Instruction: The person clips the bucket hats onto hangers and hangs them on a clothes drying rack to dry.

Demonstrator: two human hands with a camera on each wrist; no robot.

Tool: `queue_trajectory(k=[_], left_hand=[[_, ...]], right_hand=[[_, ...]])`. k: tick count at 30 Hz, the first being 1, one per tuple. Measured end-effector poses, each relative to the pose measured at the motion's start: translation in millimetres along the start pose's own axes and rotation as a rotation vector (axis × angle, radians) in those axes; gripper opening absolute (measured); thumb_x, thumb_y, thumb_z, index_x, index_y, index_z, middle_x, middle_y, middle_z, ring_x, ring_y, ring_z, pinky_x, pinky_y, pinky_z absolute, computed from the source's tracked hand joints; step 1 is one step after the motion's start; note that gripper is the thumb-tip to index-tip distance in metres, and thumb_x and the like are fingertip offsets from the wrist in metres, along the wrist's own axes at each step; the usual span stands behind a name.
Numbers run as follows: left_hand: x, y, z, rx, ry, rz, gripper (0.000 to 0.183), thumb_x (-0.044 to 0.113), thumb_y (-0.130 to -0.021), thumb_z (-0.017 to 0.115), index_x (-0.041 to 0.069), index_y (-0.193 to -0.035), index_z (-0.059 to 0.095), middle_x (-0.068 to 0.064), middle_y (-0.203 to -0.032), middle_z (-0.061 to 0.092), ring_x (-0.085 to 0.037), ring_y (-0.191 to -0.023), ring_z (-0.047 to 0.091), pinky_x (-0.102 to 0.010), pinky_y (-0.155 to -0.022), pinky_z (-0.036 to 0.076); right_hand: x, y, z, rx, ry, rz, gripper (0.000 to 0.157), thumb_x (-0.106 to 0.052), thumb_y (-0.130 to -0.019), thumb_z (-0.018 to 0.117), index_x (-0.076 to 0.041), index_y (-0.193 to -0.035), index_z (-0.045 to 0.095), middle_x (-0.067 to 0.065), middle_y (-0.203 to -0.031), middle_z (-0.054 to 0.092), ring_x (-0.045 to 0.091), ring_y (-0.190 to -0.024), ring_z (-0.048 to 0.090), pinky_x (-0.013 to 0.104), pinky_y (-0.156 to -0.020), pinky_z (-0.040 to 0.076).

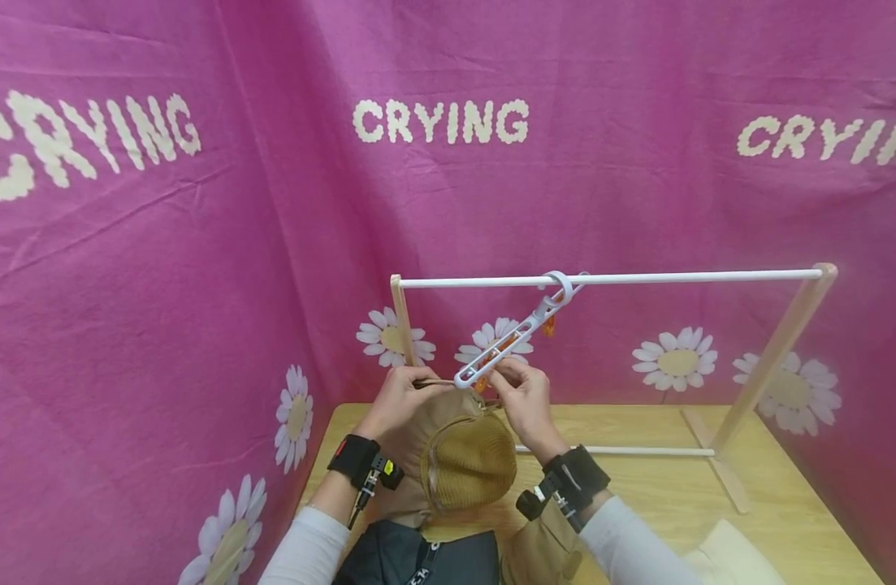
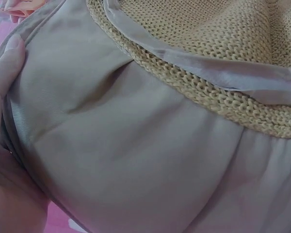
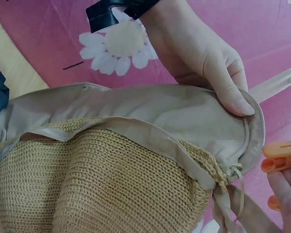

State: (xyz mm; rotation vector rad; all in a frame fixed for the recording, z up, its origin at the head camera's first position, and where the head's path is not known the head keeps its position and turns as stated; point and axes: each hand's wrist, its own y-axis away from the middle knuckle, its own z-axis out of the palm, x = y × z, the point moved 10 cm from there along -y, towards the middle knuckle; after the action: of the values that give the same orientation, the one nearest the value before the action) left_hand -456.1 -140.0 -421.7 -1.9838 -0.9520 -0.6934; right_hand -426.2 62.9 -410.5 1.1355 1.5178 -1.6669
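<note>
A sun hat (image 1: 469, 463) with a yellow knit crown and a beige fabric brim hangs between both hands, its inside facing me. My left hand (image 1: 400, 398) pinches the brim's edge between thumb and fingers, as the left wrist view shows on the brim (image 2: 87, 136). With thumb and fingers my right hand (image 1: 524, 398) pinches an orange clip (image 3: 281, 156), whose tip is right beside the brim's edge in the right wrist view. The clip belongs to a white hanger (image 1: 517, 337) with several orange clips, hooked on the rack's top rod.
The rack has a white top rod (image 1: 681, 277) and wooden posts (image 1: 772, 357) on a wooden table (image 1: 638, 496). Nearest me lie a dark bag (image 1: 458, 561), a beige cloth item (image 1: 543, 552) and a cream item (image 1: 733, 561). Pink curtains (image 1: 638, 195) stand around the table.
</note>
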Motion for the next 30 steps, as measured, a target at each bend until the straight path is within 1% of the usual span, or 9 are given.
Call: queue_trajectory(k=[5, 10, 16, 21, 23, 26, 30], left_hand=[[1.3, -1.0, 1.4, -0.008, -0.001, 0.011, 0.006, 0.017, -0.094, 0.080, 0.012, -0.090, 0.082, 0.003, -0.077, 0.069, -0.007, -0.064, 0.048, -0.022, -0.058, 0.039], [0.6, -2.4, 3.3, -0.019, -0.013, -0.004, 0.006, 0.018, -0.095, 0.079, 0.013, -0.091, 0.082, 0.004, -0.078, 0.069, -0.008, -0.065, 0.048, -0.022, -0.059, 0.039], [1.9, -4.8, 1.4, -0.001, 0.002, -0.035, 0.006, 0.016, -0.095, 0.079, 0.011, -0.093, 0.081, 0.003, -0.082, 0.072, -0.009, -0.070, 0.053, -0.023, -0.063, 0.043], [6.1, -7.6, 0.1, 0.021, 0.002, -0.013, 0.005, 0.012, -0.095, 0.078, 0.009, -0.092, 0.080, 0.001, -0.083, 0.073, -0.009, -0.071, 0.056, -0.023, -0.065, 0.046], [7.8, -8.2, 0.5, 0.021, 0.002, -0.003, 0.005, 0.010, -0.095, 0.078, 0.009, -0.090, 0.080, 0.000, -0.083, 0.074, -0.009, -0.072, 0.056, -0.023, -0.065, 0.046], [8.7, -8.3, 1.8, 0.018, 0.008, 0.005, 0.005, 0.009, -0.094, 0.078, 0.008, -0.090, 0.080, -0.001, -0.083, 0.074, -0.009, -0.072, 0.057, -0.023, -0.066, 0.047], [8.1, -7.3, 3.7, 0.011, 0.021, 0.002, 0.006, 0.010, -0.094, 0.078, 0.008, -0.089, 0.079, -0.001, -0.082, 0.073, -0.008, -0.071, 0.056, -0.023, -0.066, 0.046]], right_hand=[[2, -1, 2.4, -0.005, -0.066, -0.011, 0.011, 0.009, -0.093, 0.070, 0.009, -0.101, 0.077, 0.027, -0.102, 0.076, 0.007, -0.083, 0.072, 0.017, -0.072, 0.057], [0, -1, 5.0, -0.014, -0.092, -0.007, 0.013, 0.010, -0.092, 0.070, 0.010, -0.104, 0.076, 0.027, -0.105, 0.075, 0.002, -0.084, 0.071, 0.017, -0.076, 0.057], [1, 0, 9.6, -0.045, -0.099, 0.002, 0.014, 0.008, -0.094, 0.070, 0.011, -0.107, 0.075, 0.029, -0.108, 0.074, -0.001, -0.086, 0.071, 0.017, -0.076, 0.058], [2, 0, 13.8, -0.069, -0.120, 0.004, 0.017, 0.006, -0.096, 0.070, 0.015, -0.110, 0.073, 0.030, -0.109, 0.074, 0.001, -0.087, 0.071, 0.020, -0.077, 0.059], [1, 1, 14.9, -0.074, -0.119, 0.001, 0.018, 0.004, -0.096, 0.070, 0.015, -0.111, 0.073, 0.029, -0.110, 0.074, 0.002, -0.088, 0.072, 0.020, -0.079, 0.059], [0, 2, 14.6, -0.061, -0.100, 0.000, 0.016, 0.004, -0.095, 0.071, 0.012, -0.109, 0.074, 0.027, -0.108, 0.075, 0.002, -0.087, 0.072, 0.020, -0.078, 0.059], [1, 3, 12.7, -0.028, -0.045, -0.006, 0.012, 0.006, -0.093, 0.072, 0.009, -0.104, 0.076, 0.026, -0.105, 0.076, 0.002, -0.086, 0.071, 0.016, -0.075, 0.057]])
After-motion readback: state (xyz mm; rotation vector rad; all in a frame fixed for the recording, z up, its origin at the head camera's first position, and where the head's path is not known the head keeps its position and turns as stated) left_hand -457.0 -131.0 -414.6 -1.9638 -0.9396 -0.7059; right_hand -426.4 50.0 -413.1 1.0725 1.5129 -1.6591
